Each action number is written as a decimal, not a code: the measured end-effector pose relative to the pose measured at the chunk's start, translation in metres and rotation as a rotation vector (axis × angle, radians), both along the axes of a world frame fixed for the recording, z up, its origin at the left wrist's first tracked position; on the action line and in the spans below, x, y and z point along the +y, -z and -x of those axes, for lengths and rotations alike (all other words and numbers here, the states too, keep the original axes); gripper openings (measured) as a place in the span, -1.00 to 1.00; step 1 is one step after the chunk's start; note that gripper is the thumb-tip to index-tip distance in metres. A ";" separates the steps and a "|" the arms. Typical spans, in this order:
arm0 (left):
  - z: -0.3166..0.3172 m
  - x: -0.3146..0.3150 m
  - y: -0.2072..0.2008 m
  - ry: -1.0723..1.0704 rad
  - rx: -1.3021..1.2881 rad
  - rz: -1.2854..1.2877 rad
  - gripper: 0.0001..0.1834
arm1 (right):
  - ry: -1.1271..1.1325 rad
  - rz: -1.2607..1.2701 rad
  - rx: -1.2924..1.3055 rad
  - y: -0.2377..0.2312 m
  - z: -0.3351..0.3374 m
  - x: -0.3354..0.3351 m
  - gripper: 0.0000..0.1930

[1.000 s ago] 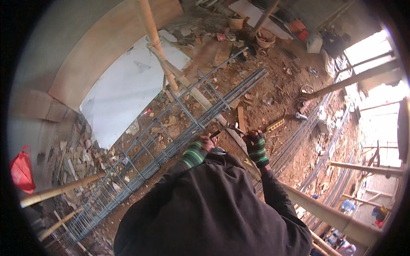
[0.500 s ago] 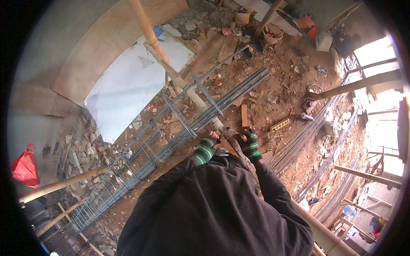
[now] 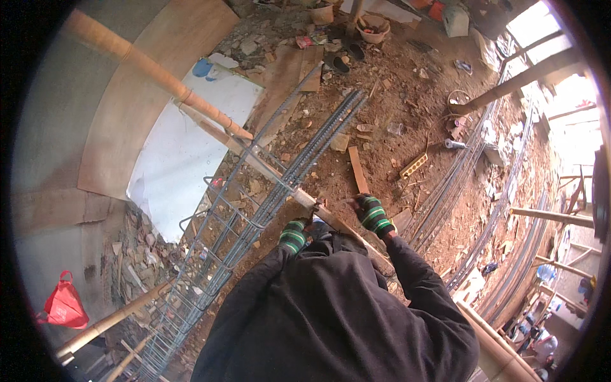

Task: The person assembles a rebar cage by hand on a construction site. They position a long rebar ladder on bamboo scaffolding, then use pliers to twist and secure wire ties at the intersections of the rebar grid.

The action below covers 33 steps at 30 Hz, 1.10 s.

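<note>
My left hand [image 3: 294,235], in a green-and-black striped fingerless glove, is closed beside a wooden pole [image 3: 331,219] in front of my body. Its fingers are partly hidden, and what they grip is too small to make out. My right hand [image 3: 373,214], gloved alike, is on the other side of the pole with its fingers curled in. Whatever it pinches, if anything, cannot be made out. A steel rebar cage [image 3: 219,254] runs diagonally to the left of my hands, with long ribbed bars and square stirrups. The pole passes by its bars.
A bamboo pole [image 3: 159,73] slants in at upper left over a white sheet [image 3: 178,156]. Long steel bars [image 3: 461,172] lie at right. An orange-brown wood strip [image 3: 358,170] and a yellow holed piece [image 3: 414,165] lie on the dirt. A red bag [image 3: 65,304] hangs far left.
The view has shifted and turned, so the cage looks steeper. My hands are a little farther apart. The thin loop seen by my right hand before no longer shows there.
</note>
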State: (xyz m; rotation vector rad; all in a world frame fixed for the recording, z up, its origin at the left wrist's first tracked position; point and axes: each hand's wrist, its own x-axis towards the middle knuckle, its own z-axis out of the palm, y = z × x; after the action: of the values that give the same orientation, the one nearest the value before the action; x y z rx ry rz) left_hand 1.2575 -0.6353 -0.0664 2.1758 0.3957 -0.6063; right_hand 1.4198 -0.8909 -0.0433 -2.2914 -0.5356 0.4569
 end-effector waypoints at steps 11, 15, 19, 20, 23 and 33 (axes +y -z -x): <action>0.028 0.015 0.022 -0.148 -0.049 0.139 -0.40 | 0.807 -0.035 0.150 0.035 -0.018 -0.058 -0.55; 0.041 0.021 0.025 -0.248 -0.023 0.305 -0.52 | 0.821 0.034 0.174 0.054 -0.029 -0.076 -0.57; 0.049 0.022 0.033 -0.025 0.129 0.325 -0.59 | 0.880 0.124 0.263 0.100 -0.047 -0.100 -0.61; 0.053 0.017 0.032 -0.015 0.190 0.378 -0.59 | 0.859 0.179 0.234 0.116 -0.054 -0.107 -0.60; 0.068 -0.011 0.019 -0.098 0.350 0.505 -0.58 | 0.778 0.327 0.218 0.167 -0.062 -0.123 -0.61; -0.011 -0.081 -0.019 -0.735 0.617 0.334 -0.39 | 0.620 0.503 0.238 0.399 -0.111 -0.123 -0.54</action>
State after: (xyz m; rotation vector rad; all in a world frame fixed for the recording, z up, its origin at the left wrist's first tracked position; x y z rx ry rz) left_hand 1.2681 -0.7166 -0.0471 1.3403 1.2496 -0.8242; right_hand 1.5312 -1.0141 -0.4418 -2.6535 0.4578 0.5798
